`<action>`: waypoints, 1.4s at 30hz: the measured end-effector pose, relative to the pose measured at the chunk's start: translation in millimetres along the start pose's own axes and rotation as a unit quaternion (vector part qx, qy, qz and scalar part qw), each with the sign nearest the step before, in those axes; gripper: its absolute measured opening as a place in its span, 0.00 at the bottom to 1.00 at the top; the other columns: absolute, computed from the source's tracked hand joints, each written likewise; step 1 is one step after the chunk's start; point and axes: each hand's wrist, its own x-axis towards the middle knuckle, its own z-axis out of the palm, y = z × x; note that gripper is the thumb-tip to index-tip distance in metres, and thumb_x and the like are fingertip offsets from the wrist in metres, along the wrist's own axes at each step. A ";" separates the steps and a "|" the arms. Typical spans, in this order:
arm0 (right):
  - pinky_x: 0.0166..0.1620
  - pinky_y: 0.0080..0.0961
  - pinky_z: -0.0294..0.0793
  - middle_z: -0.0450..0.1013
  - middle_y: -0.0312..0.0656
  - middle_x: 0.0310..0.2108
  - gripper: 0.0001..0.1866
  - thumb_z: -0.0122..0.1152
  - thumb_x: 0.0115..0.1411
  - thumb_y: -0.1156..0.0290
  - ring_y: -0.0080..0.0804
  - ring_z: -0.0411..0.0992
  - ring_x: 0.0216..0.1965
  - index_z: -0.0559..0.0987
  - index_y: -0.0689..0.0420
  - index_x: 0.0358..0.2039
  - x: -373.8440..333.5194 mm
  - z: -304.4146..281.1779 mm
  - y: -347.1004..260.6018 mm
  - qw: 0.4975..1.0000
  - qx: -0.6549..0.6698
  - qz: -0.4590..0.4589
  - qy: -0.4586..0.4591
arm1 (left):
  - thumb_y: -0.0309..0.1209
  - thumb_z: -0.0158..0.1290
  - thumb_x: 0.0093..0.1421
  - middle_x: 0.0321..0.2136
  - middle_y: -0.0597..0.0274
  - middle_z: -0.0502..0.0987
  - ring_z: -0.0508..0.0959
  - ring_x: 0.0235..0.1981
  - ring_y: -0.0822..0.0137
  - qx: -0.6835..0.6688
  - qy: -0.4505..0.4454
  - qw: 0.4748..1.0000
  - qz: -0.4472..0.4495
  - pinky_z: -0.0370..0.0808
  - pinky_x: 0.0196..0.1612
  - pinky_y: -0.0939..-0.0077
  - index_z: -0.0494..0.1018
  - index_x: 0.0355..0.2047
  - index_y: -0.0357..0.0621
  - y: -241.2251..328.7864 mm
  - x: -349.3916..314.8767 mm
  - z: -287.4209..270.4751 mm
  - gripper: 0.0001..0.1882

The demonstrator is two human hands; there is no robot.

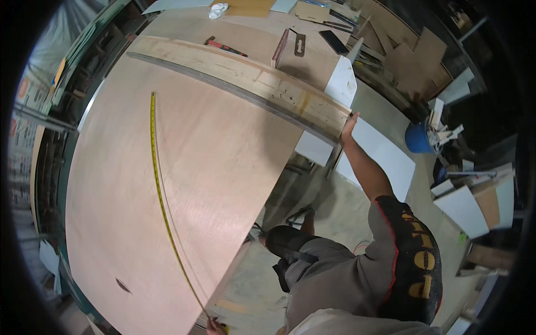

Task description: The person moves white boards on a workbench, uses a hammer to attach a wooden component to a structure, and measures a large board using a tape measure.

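My left hand is closed around a tape measure at the near edge of a large plywood sheet, partly cut off by the picture's lower edge. The yellow blade of the tape measure runs out from it across the sheet, its far end lying free on the wood. Out to the right, my right hand grips the end of a long wooden board with a grey edge. That board spans the sheet, its right end sticking out past the sheet's edge. The thumb side shows; the other fingers are mostly hidden.
Beyond the board lie a red-handled tool, a phone and a crumpled white wad. White panels lie to the right, near a blue bucket of offcuts. A dark slit marks the sheet near me.
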 end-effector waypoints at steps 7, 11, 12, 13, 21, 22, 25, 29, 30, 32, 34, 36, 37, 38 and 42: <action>0.65 0.46 0.59 0.67 0.50 0.62 0.30 0.32 0.75 0.47 0.50 0.61 0.64 0.70 0.57 0.60 -96.7 76.4 4.7 0.862 -0.465 0.071 0.190 | 0.43 0.49 0.72 0.19 0.68 0.71 0.71 0.21 0.75 -0.266 0.248 0.930 0.057 0.67 0.25 0.77 0.81 0.36 0.37 126.6 -63.8 230.2 0.21; 0.61 0.53 0.67 0.69 0.62 0.54 0.32 0.40 0.72 0.45 0.60 0.67 0.60 0.71 0.58 0.61 -94.5 143.9 -74.0 0.789 -0.604 -0.055 0.093 | 0.46 0.48 0.73 0.19 0.68 0.72 0.70 0.20 0.76 -0.364 0.210 0.906 0.047 0.66 0.24 0.78 0.81 0.37 0.37 173.3 -56.7 307.3 0.23; 0.58 0.48 0.69 0.69 0.61 0.55 0.26 0.46 0.71 0.52 0.56 0.69 0.58 0.74 0.60 0.57 -75.3 162.2 -86.5 0.812 -0.552 -0.182 0.051 | 0.46 0.48 0.73 0.19 0.68 0.72 0.70 0.19 0.76 -0.385 0.189 0.902 0.046 0.66 0.24 0.78 0.81 0.37 0.37 188.5 -50.1 323.6 0.23; 0.56 0.44 0.72 0.70 0.59 0.55 0.20 0.53 0.69 0.59 0.52 0.71 0.56 0.76 0.61 0.53 -53.3 190.7 -91.8 0.819 -0.488 -0.302 0.007 | 0.47 0.48 0.73 0.19 0.68 0.72 0.70 0.19 0.76 -0.406 0.169 0.897 0.044 0.66 0.23 0.78 0.81 0.38 0.37 204.2 -44.7 337.6 0.24; 0.46 0.34 0.81 0.77 0.54 0.49 0.41 0.69 0.54 0.48 0.42 0.81 0.40 0.67 0.61 0.60 -2.6 449.9 -59.5 0.719 -0.631 0.002 -0.292 | 0.52 0.44 0.73 0.18 0.66 0.71 0.71 0.17 0.71 -0.513 0.175 0.840 0.029 0.69 0.21 0.76 0.77 0.41 0.35 323.5 -15.6 421.9 0.28; 0.48 0.36 0.80 0.77 0.55 0.48 0.41 0.69 0.54 0.49 0.45 0.81 0.42 0.65 0.61 0.61 9.7 451.7 -41.9 0.697 -0.657 -0.011 -0.287 | 0.52 0.44 0.73 0.18 0.65 0.71 0.71 0.16 0.71 -0.526 0.185 0.829 0.030 0.69 0.21 0.76 0.77 0.41 0.35 337.4 -10.2 429.8 0.28; 0.54 0.44 0.77 0.77 0.58 0.48 0.40 0.67 0.55 0.54 0.53 0.79 0.48 0.63 0.59 0.62 46.6 458.4 5.8 0.646 -0.708 -0.057 -0.281 | 0.52 0.44 0.73 0.18 0.66 0.71 0.71 0.17 0.72 -0.535 0.209 0.818 0.014 0.69 0.21 0.76 0.77 0.41 0.35 373.4 -2.2 451.2 0.28; 0.51 0.50 0.76 0.78 0.51 0.48 0.26 0.60 0.59 0.62 0.55 0.76 0.51 0.69 0.44 0.59 103.7 499.6 9.0 0.605 -0.713 -0.110 -0.338 | 0.48 0.44 0.74 0.19 0.67 0.71 0.69 0.18 0.76 -0.523 0.246 0.816 0.015 0.66 0.22 0.78 0.77 0.41 0.35 411.5 -0.5 475.2 0.26; 0.51 0.50 0.76 0.78 0.51 0.48 0.25 0.60 0.59 0.61 0.55 0.76 0.51 0.70 0.45 0.58 118.2 501.0 15.2 0.586 -0.703 -0.188 -0.355 | 0.48 0.43 0.75 0.19 0.68 0.71 0.68 0.18 0.76 -0.522 0.251 0.815 0.014 0.66 0.22 0.79 0.77 0.41 0.35 422.9 0.0 476.7 0.26; 0.51 0.51 0.75 0.77 0.51 0.47 0.24 0.59 0.59 0.60 0.56 0.75 0.51 0.72 0.47 0.56 126.1 512.4 23.2 0.542 -0.664 -0.339 -0.387 | 0.48 0.43 0.75 0.19 0.68 0.71 0.68 0.18 0.77 -0.519 0.268 0.811 0.012 0.65 0.22 0.79 0.77 0.42 0.36 440.4 3.9 480.9 0.25; 0.50 0.51 0.75 0.77 0.53 0.47 0.21 0.61 0.58 0.57 0.56 0.74 0.52 0.78 0.50 0.50 98.4 523.1 37.1 0.519 -0.643 -0.373 -0.421 | 0.52 0.44 0.73 0.18 0.66 0.71 0.72 0.18 0.74 -0.520 0.268 0.811 0.031 0.69 0.22 0.78 0.76 0.42 0.36 445.8 8.8 485.9 0.27; 0.51 0.50 0.75 0.78 0.54 0.47 0.20 0.62 0.58 0.55 0.56 0.74 0.52 0.80 0.52 0.47 76.6 533.6 53.0 0.502 -0.613 -0.416 -0.447 | 0.52 0.43 0.74 0.18 0.66 0.71 0.72 0.18 0.74 -0.520 0.275 0.807 0.044 0.69 0.22 0.78 0.75 0.42 0.36 464.0 14.1 487.6 0.27; 0.51 0.49 0.75 0.78 0.54 0.46 0.21 0.63 0.58 0.54 0.56 0.75 0.51 0.80 0.54 0.46 63.5 541.3 62.5 0.531 -0.595 -0.338 -0.500 | 0.52 0.42 0.74 0.19 0.67 0.72 0.72 0.19 0.74 -0.524 0.265 0.809 0.039 0.69 0.22 0.78 0.76 0.43 0.37 470.9 15.3 487.4 0.27; 0.51 0.49 0.75 0.78 0.54 0.46 0.22 0.64 0.58 0.53 0.56 0.75 0.51 0.81 0.55 0.45 52.6 552.1 72.6 0.554 -0.574 -0.255 -0.546 | 0.52 0.41 0.74 0.20 0.67 0.72 0.72 0.19 0.74 -0.518 0.256 0.815 0.039 0.69 0.23 0.79 0.76 0.43 0.37 481.1 17.3 483.9 0.27; 0.51 0.47 0.76 0.79 0.55 0.45 0.27 0.68 0.56 0.50 0.55 0.77 0.49 0.81 0.61 0.44 29.0 568.9 126.1 0.615 -0.511 -0.200 -0.566 | 0.50 0.41 0.75 0.22 0.68 0.72 0.71 0.21 0.76 -0.468 0.223 0.854 0.045 0.68 0.24 0.80 0.77 0.45 0.38 517.8 22.1 458.6 0.26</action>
